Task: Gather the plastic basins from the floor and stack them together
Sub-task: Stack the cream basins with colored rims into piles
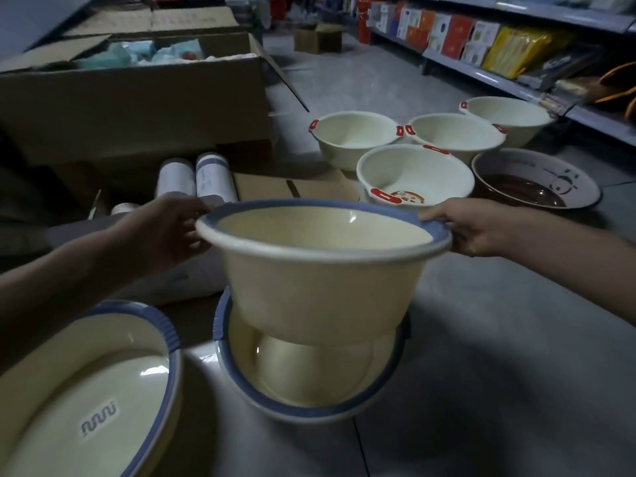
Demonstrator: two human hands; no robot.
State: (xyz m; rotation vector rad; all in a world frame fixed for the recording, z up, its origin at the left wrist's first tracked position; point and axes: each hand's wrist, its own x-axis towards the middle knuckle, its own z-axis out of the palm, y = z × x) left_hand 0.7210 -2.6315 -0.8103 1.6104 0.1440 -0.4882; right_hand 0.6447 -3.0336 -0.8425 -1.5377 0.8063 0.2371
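Observation:
I hold a cream basin with a blue rim (320, 290) by both sides: my left hand (168, 232) grips its left rim, my right hand (468, 228) its right rim. It hangs just above, partly lowered into, another blue-rimmed cream basin (303, 404) that stands on the floor. A third, wider blue-rimmed basin (86, 401) lies at the lower left. Further back on the floor stand several cream basins with red handles (354, 139) (416, 173) (454, 136) (509, 118) and a shallow brown-and-white panda basin (537, 184).
A large open cardboard box (137, 105) stands at the left, with white rolls (192, 177) and flat cardboard (292, 189) in front of it. Store shelves with boxed goods (481, 39) run along the right. A small box (318, 37) sits far back. Grey floor (499, 339) lies to the right.

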